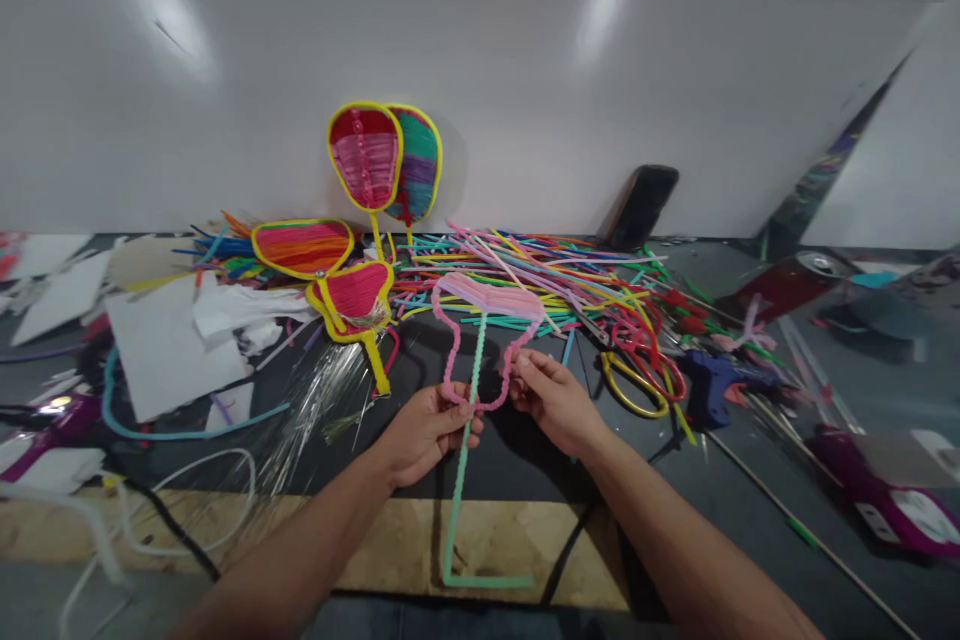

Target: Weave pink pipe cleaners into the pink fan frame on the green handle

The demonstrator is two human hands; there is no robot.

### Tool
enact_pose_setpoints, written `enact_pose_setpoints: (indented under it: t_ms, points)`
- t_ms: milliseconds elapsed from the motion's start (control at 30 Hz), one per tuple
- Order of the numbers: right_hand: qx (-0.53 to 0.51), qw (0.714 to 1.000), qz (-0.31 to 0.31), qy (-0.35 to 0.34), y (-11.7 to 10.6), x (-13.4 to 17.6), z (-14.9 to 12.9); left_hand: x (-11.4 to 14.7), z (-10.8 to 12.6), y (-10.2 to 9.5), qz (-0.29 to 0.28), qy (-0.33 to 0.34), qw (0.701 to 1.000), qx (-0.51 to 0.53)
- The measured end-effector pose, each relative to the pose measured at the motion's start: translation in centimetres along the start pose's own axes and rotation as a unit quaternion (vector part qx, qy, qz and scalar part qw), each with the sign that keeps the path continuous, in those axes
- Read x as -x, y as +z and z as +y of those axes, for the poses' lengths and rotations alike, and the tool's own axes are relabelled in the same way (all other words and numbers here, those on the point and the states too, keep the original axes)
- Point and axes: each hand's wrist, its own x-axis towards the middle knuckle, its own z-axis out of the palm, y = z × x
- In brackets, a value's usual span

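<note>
Pink wavy-edged frame [491,300] held upright between the fingers of both hands, its upper band filled with pink strands. Pale green twisted stem [457,485] runs down through the frame, past the left fingers, and ends in a sideways bend below them. Left hand [425,432]: thumb and fingers pinched on the frame's lower edge where the stem crosses. Right hand [559,403]: thumb and fingertips drawn narrow, gripping the frame's right side.

Just beyond the fingertips: a pile of multicoloured pipe cleaners [555,265]. Left of the left fingers and farther out: a pink piece with a yellow border [361,296], silvery strands [319,395] beside it, then white paper [161,340]. Above the pile, two yellow-rimmed fans, one red and pink [365,160], one teal and purple [421,165], overlap in front of a pale panel [510,90].

Right of the right fingers: a yellow scissor handle [637,408], then a blue glue gun [706,395]. Farther off: dark phone [645,205], tilted against the panel; red can [784,288].
</note>
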Motion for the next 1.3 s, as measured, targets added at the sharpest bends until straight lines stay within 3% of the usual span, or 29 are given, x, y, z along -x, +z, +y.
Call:
enact_pose_setpoints:
  t_ms: [367, 433, 500, 600, 700, 800, 900, 1067, 1300]
  points:
    - [-0.008, 1.0, 0.016, -0.021, 0.1, -0.1, -0.1, 0.0, -0.2, -0.1, -0.007, -0.017, 1.0, -0.025]
    - [-0.006, 0.998, 0.045, -0.037, -0.5, -0.4, -0.5, 0.1, -0.1, -0.2, -0.006, -0.01, 1.0, -0.019]
    - [-0.001, 0.99, 0.103, -0.092, -1.2, -0.9, -1.2, 0.2, 0.0, -0.2, -0.01, -0.009, 1.0, -0.026]
    - [0.074, 0.956, 0.187, -0.214, -2.4, -1.3, -2.4, 0.5, 0.0, 0.0, -0.02, -0.017, 0.998, -0.055]
    - [0.2, 0.911, 0.203, -0.299, -3.3, -1.3, -3.8, 1.0, -0.3, 0.5, -0.027, -0.023, 0.994, -0.102]
    - [0.28, 0.902, 0.152, -0.291, -3.3, -1.0, -5.2, 1.9, -0.7, 0.9, -0.028, -0.019, 0.988, -0.148]
    - [0.336, 0.915, 0.06, -0.214, -2.7, -0.7, -6.2, 3.1, -1.2, 1.0, -0.026, -0.032, 0.981, -0.19]
    - [0.399, 0.906, -0.094, -0.106, -1.0, -0.7, -7.0, 5.2, -1.9, 0.4, -0.005, -0.04, 0.981, -0.189]
    - [0.387, 0.905, -0.164, -0.06, 1.0, -1.7, -6.6, 6.6, -3.2, -1.0, 0.012, -0.004, 0.988, -0.154]
